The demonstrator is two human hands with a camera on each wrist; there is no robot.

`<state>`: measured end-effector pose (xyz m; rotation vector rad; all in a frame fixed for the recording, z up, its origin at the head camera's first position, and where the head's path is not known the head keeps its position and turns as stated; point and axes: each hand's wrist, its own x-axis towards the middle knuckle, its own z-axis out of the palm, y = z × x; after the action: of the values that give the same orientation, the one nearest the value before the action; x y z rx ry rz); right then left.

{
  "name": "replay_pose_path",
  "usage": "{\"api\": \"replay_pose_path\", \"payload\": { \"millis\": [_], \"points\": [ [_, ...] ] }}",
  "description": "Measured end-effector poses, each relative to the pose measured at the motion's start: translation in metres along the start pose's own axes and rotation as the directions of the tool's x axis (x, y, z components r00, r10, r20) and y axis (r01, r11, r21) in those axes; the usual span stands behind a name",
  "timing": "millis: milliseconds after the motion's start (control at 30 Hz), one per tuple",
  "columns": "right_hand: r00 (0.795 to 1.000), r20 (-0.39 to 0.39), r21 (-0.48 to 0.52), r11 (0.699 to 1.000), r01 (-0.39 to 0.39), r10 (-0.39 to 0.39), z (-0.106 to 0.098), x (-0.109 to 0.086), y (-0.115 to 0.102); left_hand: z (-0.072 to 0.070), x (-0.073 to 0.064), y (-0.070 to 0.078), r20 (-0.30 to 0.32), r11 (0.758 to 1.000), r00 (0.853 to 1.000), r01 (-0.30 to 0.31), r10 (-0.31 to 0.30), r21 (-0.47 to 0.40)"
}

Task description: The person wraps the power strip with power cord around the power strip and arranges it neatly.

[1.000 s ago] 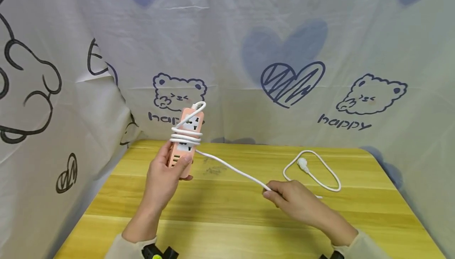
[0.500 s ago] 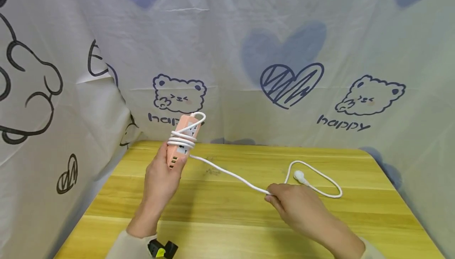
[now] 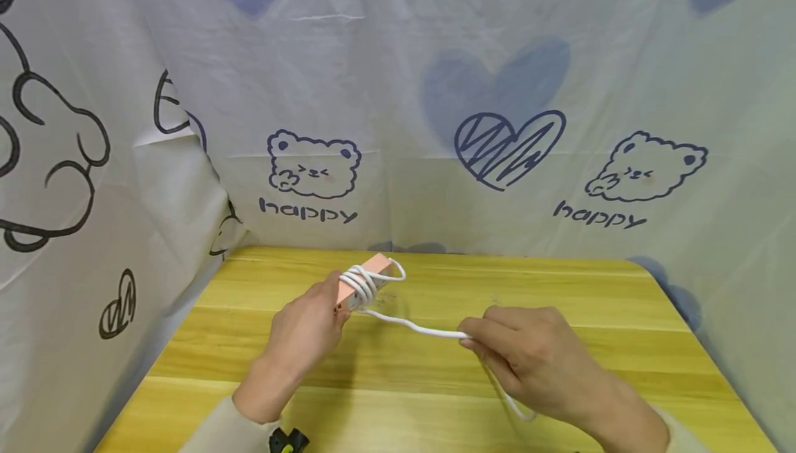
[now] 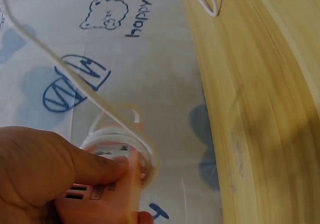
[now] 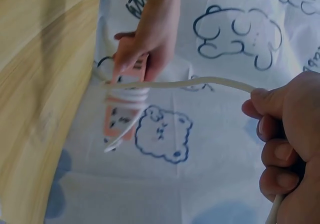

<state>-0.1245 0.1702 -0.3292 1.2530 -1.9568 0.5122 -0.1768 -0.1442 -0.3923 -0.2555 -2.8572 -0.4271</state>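
A pink power strip (image 3: 376, 264) with white sockets is gripped near its USB end by my left hand (image 3: 307, 324), thumb across its face in the left wrist view. Several turns of its white cord (image 3: 359, 283) wrap around the strip's middle, and a loop bulges from the far end. From the wraps, the cord runs slightly slack to my right hand (image 3: 528, 349), which pinches it between thumb and fingers. More cord hangs below the right hand. In the right wrist view, the power strip (image 5: 120, 119) and left hand (image 5: 155, 39) are beyond the stretched cord. The plug is hidden in the head view.
A yellow wood-grain table (image 3: 398, 398) lies under both hands. Behind it and at the sides hangs a pale cloth (image 3: 398, 94) printed with bears and hearts. A cord loop (image 4: 206, 1) shows over the table in the left wrist view.
My left hand has lowered the power strip, moved it right and turned it over toward the right. The loose cord and plug at the right have slipped out of sight behind the right hand.
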Motion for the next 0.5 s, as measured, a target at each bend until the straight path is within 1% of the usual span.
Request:
{"api": "replay_pose_path", "payload": {
  "millis": [67, 100, 167, 200, 267, 333, 433, 500],
  "points": [
    [0.999, -0.013, 0.004, 0.999, 0.046, -0.046, 0.001, 0.008, -0.002, 0.002, -0.001, 0.006, 0.006, 0.999, 1.000, -0.027, 0.027, 0.036],
    [0.998, -0.026, -0.003, 0.998, 0.063, -0.063, 0.001, 0.012, -0.003, 0.004, -0.002, 0.008, 0.008, 0.997, 0.999, -0.050, 0.050, 0.056],
    [0.995, -0.058, -0.021, 0.996, 0.084, -0.086, 0.002, 0.019, -0.002, 0.005, -0.006, 0.014, 0.018, 0.988, 0.992, -0.122, 0.121, 0.091],
    [0.994, -0.072, -0.030, 0.996, 0.085, -0.087, 0.002, 0.022, -0.001, 0.006, -0.008, 0.016, 0.025, 0.980, 0.986, -0.168, 0.166, 0.106],
    [0.992, -0.093, -0.057, 0.995, 0.083, -0.088, 0.001, 0.027, 0.003, 0.007, -0.013, 0.021, 0.057, 0.956, 0.964, -0.264, 0.259, 0.124],
    [0.990, -0.107, -0.078, 0.994, 0.079, -0.087, 0.000, 0.031, 0.007, 0.007, -0.017, 0.026, 0.095, 0.928, 0.935, -0.352, 0.342, 0.119],
    [0.989, -0.121, -0.116, 0.990, 0.076, -0.090, 0.000, 0.035, 0.015, 0.005, -0.023, 0.032, 0.137, 0.889, 0.890, -0.449, 0.435, 0.092],
    [0.989, -0.123, -0.138, 0.988, 0.065, -0.083, 0.001, 0.036, 0.020, 0.003, -0.026, 0.035, 0.151, 0.864, 0.861, -0.499, 0.486, 0.063]
  ]
}}
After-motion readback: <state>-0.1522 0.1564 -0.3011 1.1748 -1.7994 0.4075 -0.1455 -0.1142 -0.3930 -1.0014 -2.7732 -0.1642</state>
